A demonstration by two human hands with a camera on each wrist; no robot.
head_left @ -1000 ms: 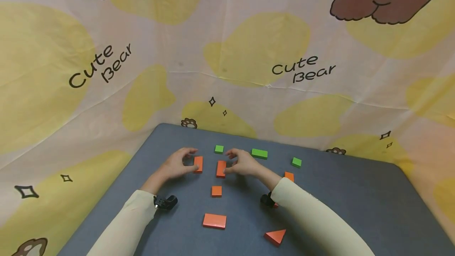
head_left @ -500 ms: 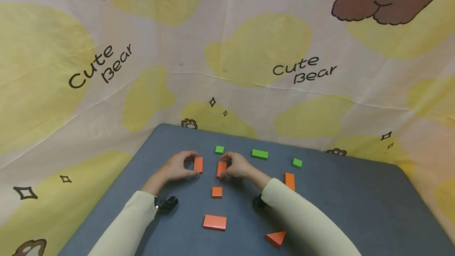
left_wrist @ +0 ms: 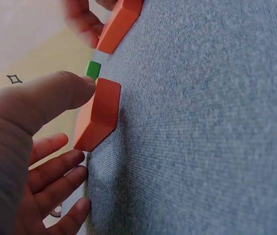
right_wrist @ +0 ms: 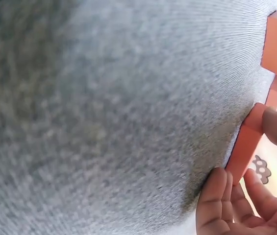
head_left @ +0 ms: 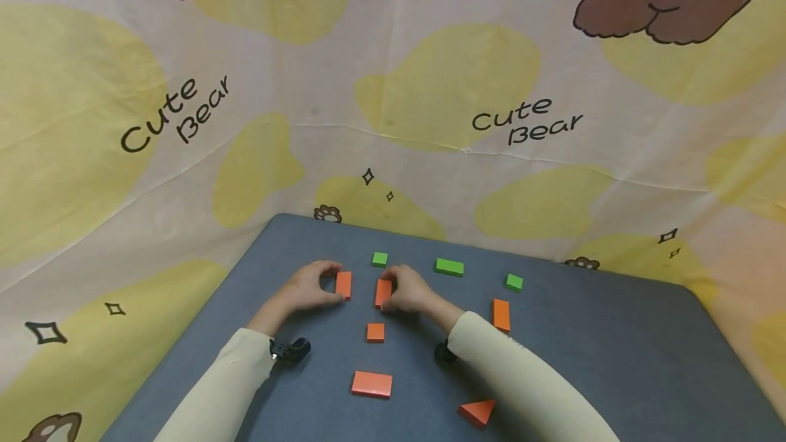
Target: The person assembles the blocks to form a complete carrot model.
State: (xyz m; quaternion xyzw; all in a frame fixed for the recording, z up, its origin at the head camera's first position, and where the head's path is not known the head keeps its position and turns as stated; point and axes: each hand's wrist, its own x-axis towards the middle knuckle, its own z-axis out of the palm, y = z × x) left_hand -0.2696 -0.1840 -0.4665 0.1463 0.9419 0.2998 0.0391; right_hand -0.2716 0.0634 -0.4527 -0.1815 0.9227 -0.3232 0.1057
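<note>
On the blue-grey table, two orange rectangular blocks lie side by side. My left hand [head_left: 310, 286] frames the left block [head_left: 344, 286]: its thumb lies at the near end, and straight, spread fingers sit by the far end. In the left wrist view, the thumb tip overlaps that block [left_wrist: 101, 115], while contact of the fingers is unclear. My right hand [head_left: 410, 289] pinches the right block [head_left: 383, 293] lengthwise. Its thumb meets one end of this block [right_wrist: 246, 147] in the right wrist view, with fingertips against the other.
Nearer on the table [head_left: 295, 401] lie a small orange block [head_left: 375, 333], a longer orange block [head_left: 372, 384] and a triangular orange block [head_left: 477, 413]. Another orange block [head_left: 501, 314] is by the right sleeve. Green blocks [head_left: 449, 267] line the back, below a patterned cloth [head_left: 417, 87].
My right hand has moved slightly left and closed its thumb and fingers around the right block. The left hand's thumb has shifted to its block's near end. The blocks stay in place.
</note>
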